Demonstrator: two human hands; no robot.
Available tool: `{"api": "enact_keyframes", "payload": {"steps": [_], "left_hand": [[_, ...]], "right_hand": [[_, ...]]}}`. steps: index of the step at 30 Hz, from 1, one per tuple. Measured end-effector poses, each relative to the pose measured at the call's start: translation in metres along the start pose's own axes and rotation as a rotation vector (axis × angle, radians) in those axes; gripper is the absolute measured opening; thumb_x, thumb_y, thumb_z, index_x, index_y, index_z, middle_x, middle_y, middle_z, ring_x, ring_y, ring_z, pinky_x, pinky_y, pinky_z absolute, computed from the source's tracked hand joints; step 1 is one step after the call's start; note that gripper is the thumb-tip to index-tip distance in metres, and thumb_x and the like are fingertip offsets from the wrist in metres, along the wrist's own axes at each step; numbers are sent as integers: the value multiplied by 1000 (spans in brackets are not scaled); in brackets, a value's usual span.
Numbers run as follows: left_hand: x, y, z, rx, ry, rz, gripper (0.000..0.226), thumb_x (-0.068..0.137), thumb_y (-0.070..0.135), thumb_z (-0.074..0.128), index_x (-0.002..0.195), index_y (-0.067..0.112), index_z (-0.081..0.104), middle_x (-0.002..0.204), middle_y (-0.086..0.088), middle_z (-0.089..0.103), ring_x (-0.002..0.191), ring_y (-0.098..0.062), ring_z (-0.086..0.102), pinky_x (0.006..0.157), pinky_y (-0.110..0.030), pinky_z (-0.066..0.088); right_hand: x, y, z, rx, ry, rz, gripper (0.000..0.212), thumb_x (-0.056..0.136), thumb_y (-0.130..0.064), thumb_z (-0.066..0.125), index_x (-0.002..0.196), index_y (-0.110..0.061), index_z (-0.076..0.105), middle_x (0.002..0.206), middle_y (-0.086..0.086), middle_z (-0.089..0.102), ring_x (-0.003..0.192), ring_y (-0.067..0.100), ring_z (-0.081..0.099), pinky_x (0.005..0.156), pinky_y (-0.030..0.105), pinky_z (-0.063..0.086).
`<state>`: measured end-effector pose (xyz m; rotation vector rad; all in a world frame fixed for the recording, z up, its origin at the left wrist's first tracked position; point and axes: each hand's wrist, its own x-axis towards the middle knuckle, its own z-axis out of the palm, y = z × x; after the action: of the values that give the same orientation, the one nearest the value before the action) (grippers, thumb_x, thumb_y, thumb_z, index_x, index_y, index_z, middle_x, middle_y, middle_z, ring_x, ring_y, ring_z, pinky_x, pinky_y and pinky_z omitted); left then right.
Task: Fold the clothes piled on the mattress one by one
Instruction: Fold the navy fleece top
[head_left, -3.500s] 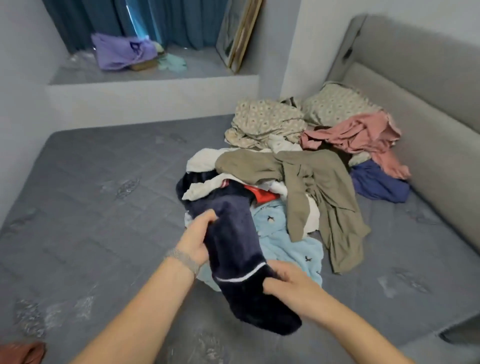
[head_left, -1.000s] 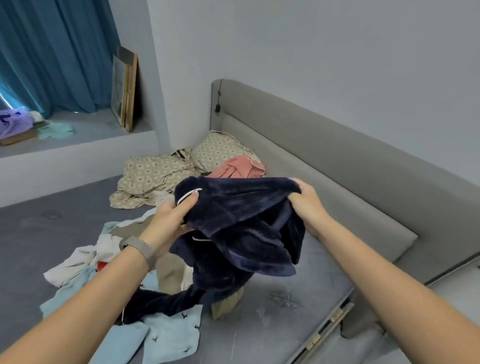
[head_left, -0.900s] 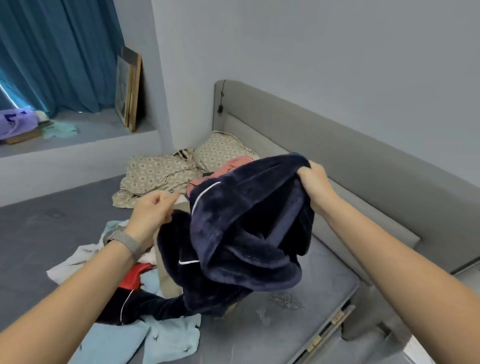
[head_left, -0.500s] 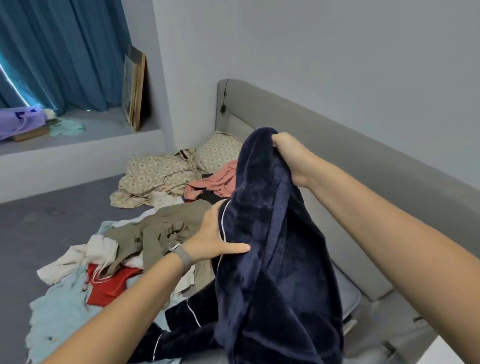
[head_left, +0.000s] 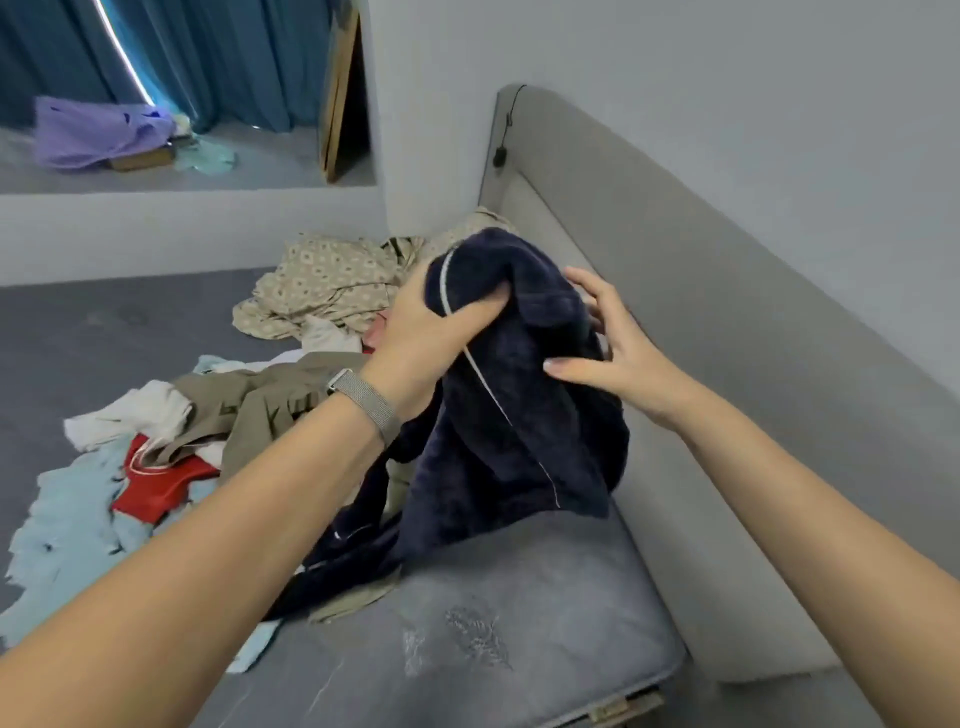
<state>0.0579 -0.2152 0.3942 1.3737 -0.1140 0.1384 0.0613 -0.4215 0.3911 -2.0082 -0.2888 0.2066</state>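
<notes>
Gripping fluffy navy garment (head_left: 519, 426), white piping, left hand (head_left: 426, 338); bunched, drooping.

A grey mattress (head_left: 519, 623) is seen, bounded at three o'clock by a grey headboard (head_left: 727, 364). A heap of clothes (head_left: 234, 415) is spread on it from nine to twelve o'clock, a patterned beige cloth (head_left: 322, 286) farthest back.

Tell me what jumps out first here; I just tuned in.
A dark navy fleece garment held up mid-frame: the left hand grips its top edge, and the right hand touches it with spread fingers. Left of it lies the clothes pile on the grey mattress.
</notes>
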Motion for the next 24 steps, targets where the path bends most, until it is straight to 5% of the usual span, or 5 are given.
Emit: {"api": "enact_keyframes", "payload": {"steps": [5,8,14,19,24], "left_hand": [[-47,-51,8,87,-181,-318,13,91,22,61,101,16,55,98,-4,63,90,-9,65,78,-22,51],[-67,-83,-28,-96,-116,-507,27,100,15,41,85,25,61,87,6,60,82,-3,62,73,-21,50],[-148,-208,-113,64,134,-1021,31,93,39,56,114,17,57,115,-3,57,101,-19,58,74,-34,53],[-204,-284,-154,-232,166,-1170,53,79,59,58,100,11,69,95,-10,66,84,-26,64,69,-38,57],[-232,-370,-213,130,183,-1144,67,61,21,79,118,-9,59,88,-16,68,89,-35,67,67,-31,54]], "right_hand": [[-2,43,70,-138,-79,165,42,67,-41,86,97,-27,62,83,-22,57,76,-14,57,57,0,41],[-8,82,97,17,90,210,49,61,-51,82,93,-22,58,82,-14,58,75,0,57,65,17,47],[-48,154,161,613,372,566,50,67,-32,86,105,-5,68,96,8,75,96,21,69,94,41,54],[-96,197,286,109,-144,256,56,68,-21,88,110,-31,53,112,-5,59,103,0,55,90,16,40],[-97,267,373,-17,-862,234,70,75,-37,82,129,-50,39,145,-10,32,136,6,28,113,33,30]]}}
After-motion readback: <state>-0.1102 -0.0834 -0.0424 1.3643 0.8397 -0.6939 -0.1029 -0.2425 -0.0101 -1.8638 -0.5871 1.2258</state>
